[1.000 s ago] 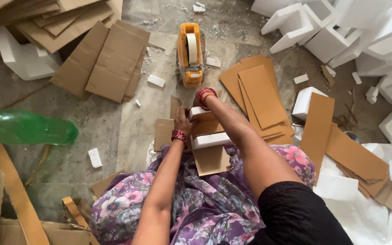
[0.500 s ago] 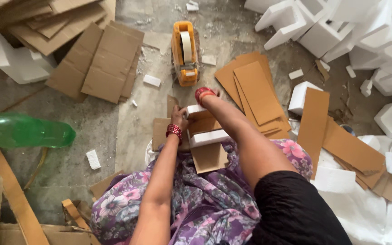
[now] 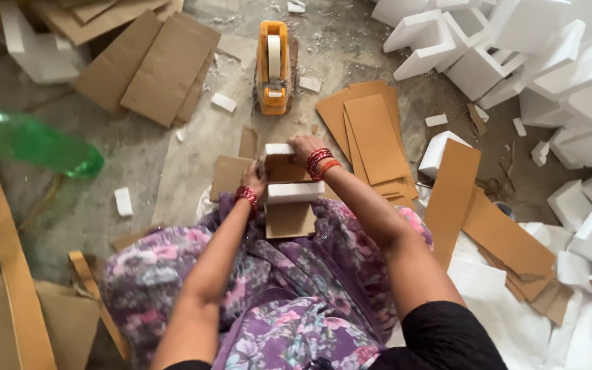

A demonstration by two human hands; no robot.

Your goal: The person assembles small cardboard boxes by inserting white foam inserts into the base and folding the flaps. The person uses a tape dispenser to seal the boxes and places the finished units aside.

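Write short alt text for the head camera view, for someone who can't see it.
Seen from above, a seated person's left hand and right hand grip a cardboard-and-foam bundle over their lap. An orange tape dispenser, cardboard sheets and white foam blocks lie on the floor around them.

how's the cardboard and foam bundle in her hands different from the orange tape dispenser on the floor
The bundle is brown cardboard between white foam strips; the tape dispenser is orange with a pale tape roll. The bundle is gripped by the left hand and right hand; the dispenser lies untouched farther off. Both sit along the middle of the view.
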